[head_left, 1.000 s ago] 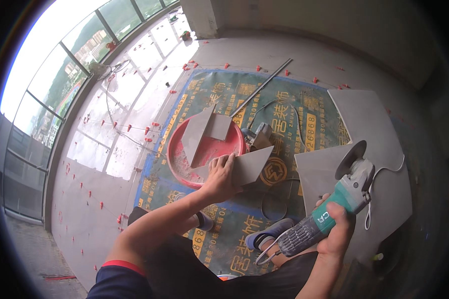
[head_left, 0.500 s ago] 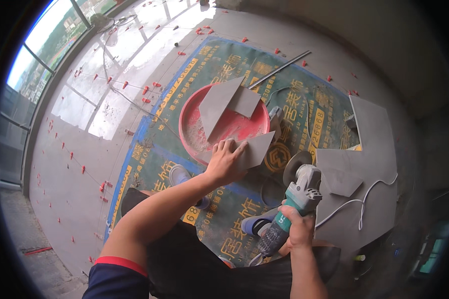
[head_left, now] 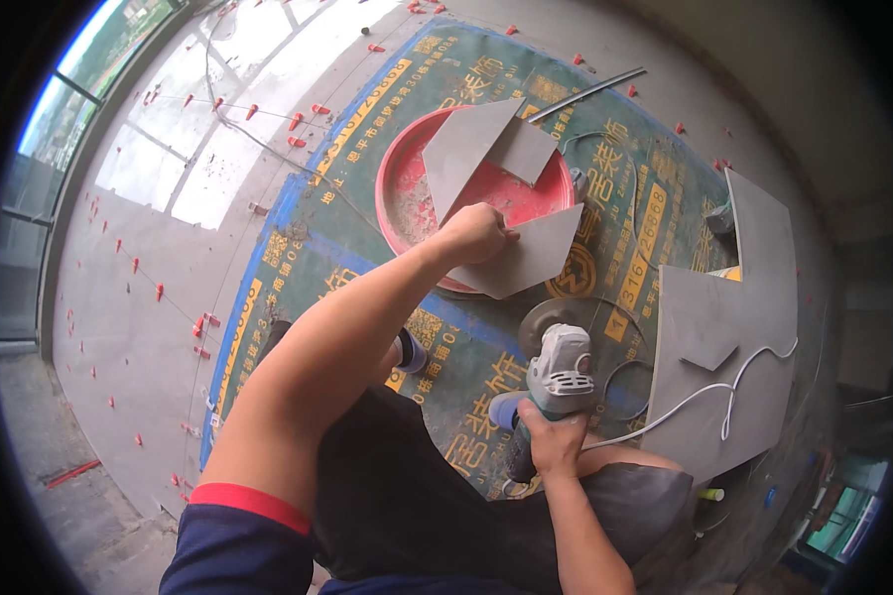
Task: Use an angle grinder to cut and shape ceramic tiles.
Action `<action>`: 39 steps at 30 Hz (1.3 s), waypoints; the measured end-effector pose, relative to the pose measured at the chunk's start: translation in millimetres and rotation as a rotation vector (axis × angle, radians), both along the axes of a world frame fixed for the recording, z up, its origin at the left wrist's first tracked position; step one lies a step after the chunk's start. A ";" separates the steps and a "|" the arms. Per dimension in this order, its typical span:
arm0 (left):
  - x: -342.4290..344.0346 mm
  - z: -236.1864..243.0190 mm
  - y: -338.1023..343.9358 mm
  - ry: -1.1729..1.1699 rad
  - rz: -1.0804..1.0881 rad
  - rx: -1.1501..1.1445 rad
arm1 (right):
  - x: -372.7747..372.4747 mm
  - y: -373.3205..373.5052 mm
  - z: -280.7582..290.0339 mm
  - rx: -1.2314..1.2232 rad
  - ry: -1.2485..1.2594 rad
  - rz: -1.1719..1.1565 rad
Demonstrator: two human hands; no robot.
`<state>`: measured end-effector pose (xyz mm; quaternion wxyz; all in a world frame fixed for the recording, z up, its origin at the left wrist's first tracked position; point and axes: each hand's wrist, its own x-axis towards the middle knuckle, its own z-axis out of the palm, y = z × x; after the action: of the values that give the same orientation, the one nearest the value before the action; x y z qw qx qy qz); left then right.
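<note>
In the head view I see my left arm stretched forward, elbow slightly bent, left hand [head_left: 476, 233] closed on the edge of a grey tile piece [head_left: 526, 260] that lies over the near rim of the red basin [head_left: 399, 178]. Two more offcuts [head_left: 481, 149] lean inside the basin. My right hand [head_left: 551, 443] is pulled in close to my knee, fingers wrapped round the grinder [head_left: 556, 382], its disc facing the tarp [head_left: 655, 188]. A large cut tile [head_left: 744, 297] lies to the right, a white cord [head_left: 709, 392] across it.

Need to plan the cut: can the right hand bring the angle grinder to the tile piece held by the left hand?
Probably yes: the right hand holds the angle grinder just below the tile piece, nothing between them.
</note>
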<state>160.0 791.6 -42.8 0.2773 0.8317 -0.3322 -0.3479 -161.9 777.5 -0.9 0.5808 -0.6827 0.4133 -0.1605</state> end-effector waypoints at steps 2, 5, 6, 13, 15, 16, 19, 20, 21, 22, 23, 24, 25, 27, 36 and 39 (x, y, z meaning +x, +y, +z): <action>-12.9 -0.4 -5.6 0.071 0.154 -0.045 | -1.9 12.2 -8.6 -0.022 0.029 -0.030; -10.7 -1.0 -4.7 0.044 0.129 0.012 | -0.2 24.6 -16.3 -0.025 0.134 0.096; -8.7 0.8 -2.9 0.050 0.130 0.022 | 0.6 28.4 -16.7 -0.015 0.140 0.098; -0.6 23.2 -12.2 0.101 -0.104 0.270 | 4.7 42.3 -25.0 -0.125 0.216 0.202; -0.8 20.3 -6.2 0.086 -0.078 0.106 | 9.5 43.2 -23.0 -0.149 0.230 0.235; -0.8 19.6 -6.3 0.090 -0.078 0.111 | 10.1 43.4 -25.5 -0.143 0.233 0.235; -0.4 20.9 -10.0 0.192 -0.040 0.112 | 12.1 43.8 -33.3 -0.182 0.271 0.270; -0.8 22.0 -12.3 0.198 -0.047 0.125 | 13.4 43.7 -34.9 -0.209 0.271 0.269; -0.9 22.3 -12.3 0.204 -0.053 0.143 | 15.7 44.8 -36.7 -0.233 0.269 0.269; -0.5 22.7 -11.5 0.207 -0.050 0.149 | 17.5 45.4 -37.1 -0.227 0.270 0.273; 0.0 23.2 -10.6 0.224 -0.041 0.151 | 19.2 45.6 -36.0 -0.254 0.270 0.285; 0.4 22.3 -10.5 0.240 -0.033 0.151 | 20.7 45.5 -34.4 -0.283 0.269 0.296; 0.6 21.6 -10.6 0.242 -0.030 0.153 | 21.1 45.4 -35.3 -0.281 0.270 0.299; 1.1 20.8 -10.4 0.112 -0.090 0.122 | 21.2 45.1 -38.4 -0.307 0.288 0.341; -0.5 23.2 -7.8 0.192 -0.059 0.096 | 26.6 46.8 -50.9 -0.213 0.200 0.319; 1.1 22.6 -5.5 0.214 -0.058 0.090 | 27.8 47.1 -52.7 -0.221 0.180 0.321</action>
<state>161.2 786.1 -20.1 0.2631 0.7915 -0.3088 -0.4571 -134.1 824.6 -53.6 0.4814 -0.8108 0.3294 -0.0489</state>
